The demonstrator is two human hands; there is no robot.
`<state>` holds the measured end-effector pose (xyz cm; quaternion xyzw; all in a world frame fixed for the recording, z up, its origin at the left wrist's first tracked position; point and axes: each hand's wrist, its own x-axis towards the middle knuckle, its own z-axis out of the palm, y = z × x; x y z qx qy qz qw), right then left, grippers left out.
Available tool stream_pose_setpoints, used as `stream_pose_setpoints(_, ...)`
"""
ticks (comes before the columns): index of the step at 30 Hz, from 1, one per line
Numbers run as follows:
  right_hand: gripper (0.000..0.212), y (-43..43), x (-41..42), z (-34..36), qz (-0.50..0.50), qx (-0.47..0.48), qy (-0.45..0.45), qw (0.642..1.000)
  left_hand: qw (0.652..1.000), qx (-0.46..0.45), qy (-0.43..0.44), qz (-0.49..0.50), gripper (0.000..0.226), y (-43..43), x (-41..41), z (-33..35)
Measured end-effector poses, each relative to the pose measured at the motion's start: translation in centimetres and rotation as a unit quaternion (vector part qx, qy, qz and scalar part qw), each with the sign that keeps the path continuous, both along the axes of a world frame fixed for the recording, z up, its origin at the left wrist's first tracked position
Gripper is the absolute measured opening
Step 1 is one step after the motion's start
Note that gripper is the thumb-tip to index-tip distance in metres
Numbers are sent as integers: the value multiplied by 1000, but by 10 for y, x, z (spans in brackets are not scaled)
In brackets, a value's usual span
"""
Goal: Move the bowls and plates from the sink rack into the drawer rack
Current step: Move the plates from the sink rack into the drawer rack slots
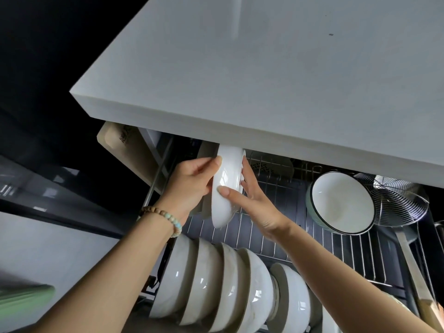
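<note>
Plate [224, 188]: white, shiny and smooth, standing on its edge over the wire drawer rack [271, 236], just under the front edge of the counter [240, 80].
Left hand [189, 182]: fingers curled on the left side of the plate, with one fingertip pressed on its rim near the top. A bracelet [163, 216] of round beads, brown and pale blue, sits on the wrist.
Right hand [254, 200]: holds the plate from the right side, thumb on the front face and fingers behind it.
Grip: both hands hold the same plate tight between them.
Drawer rack: thin silver metal bars in a grid, pulled out below the counter.
White bowls [228, 287]: a row of round shiny bowls, tipped on their sides and leaning on each other at the near edge of the rack.
Dark-rimmed bowl [342, 203]: white inside with a dark line around the rim, leaning at the right of the rack.
Wire strainer [396, 200]: round, made of thin silver wires like a web, just right of that bowl.
Counter: thick, flat, pale grey slab with a smooth top.
</note>
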<state>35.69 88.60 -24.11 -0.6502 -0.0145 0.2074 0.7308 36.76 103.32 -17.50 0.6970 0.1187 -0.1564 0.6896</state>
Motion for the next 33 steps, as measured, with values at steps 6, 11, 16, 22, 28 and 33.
stream_pose_setpoints(6,85,3,-1,-14,4,1,26,1000,999,37,-9,-25,24,-1,3,-11)
stream_pose_setpoints(11,90,3,0,-20,3,-2,34,999,998,47,-15,-32,23,-3,6,-19)
stream_pose_setpoints(16,94,-2,1,-20,14,8,72,997,997,52,-24,-51,20,-2,6,-18)
stream_pose_setpoints(22,90,-8,3,-22,33,13,86,996,985,83,23,-150,31,11,3,-15)
stream_pose_setpoints(28,97,-11,2,-28,-2,43,134,990,973,116,-2,-201,19,14,-10,-25)
stream_pose_setpoints(33,107,-12,2,-29,-35,45,163,985,980,78,-12,-185,16,17,-11,-30)
